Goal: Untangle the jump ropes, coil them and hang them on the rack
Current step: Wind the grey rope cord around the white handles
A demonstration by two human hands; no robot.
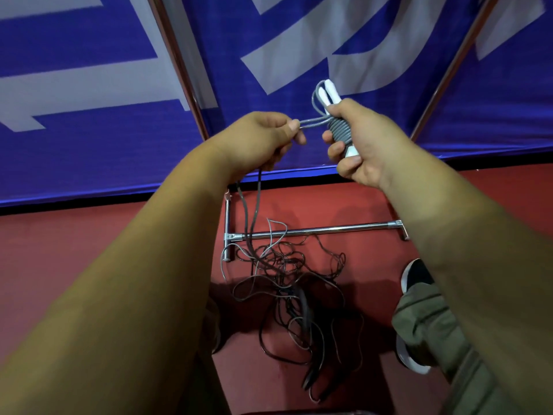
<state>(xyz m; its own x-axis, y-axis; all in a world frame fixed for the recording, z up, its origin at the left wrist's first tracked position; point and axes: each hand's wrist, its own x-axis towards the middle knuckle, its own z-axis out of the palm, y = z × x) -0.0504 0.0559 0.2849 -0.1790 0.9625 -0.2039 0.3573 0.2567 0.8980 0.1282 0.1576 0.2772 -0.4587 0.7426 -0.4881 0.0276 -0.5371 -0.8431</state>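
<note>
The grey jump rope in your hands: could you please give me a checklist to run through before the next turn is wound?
1. Grip of the right hand on both white handles: ok.
2. Neat turns of the grey rope round the handles: ok.
3. Pinch of the left hand on the loose strand: ok.
4. Strand below that hand free of the tangle on the floor: not ok, it runs into it.
5. Rack ready for hanging: cannot tell; only a metal bar low by the floor shows.

Head view looks forward and down, close above both raised hands.
</note>
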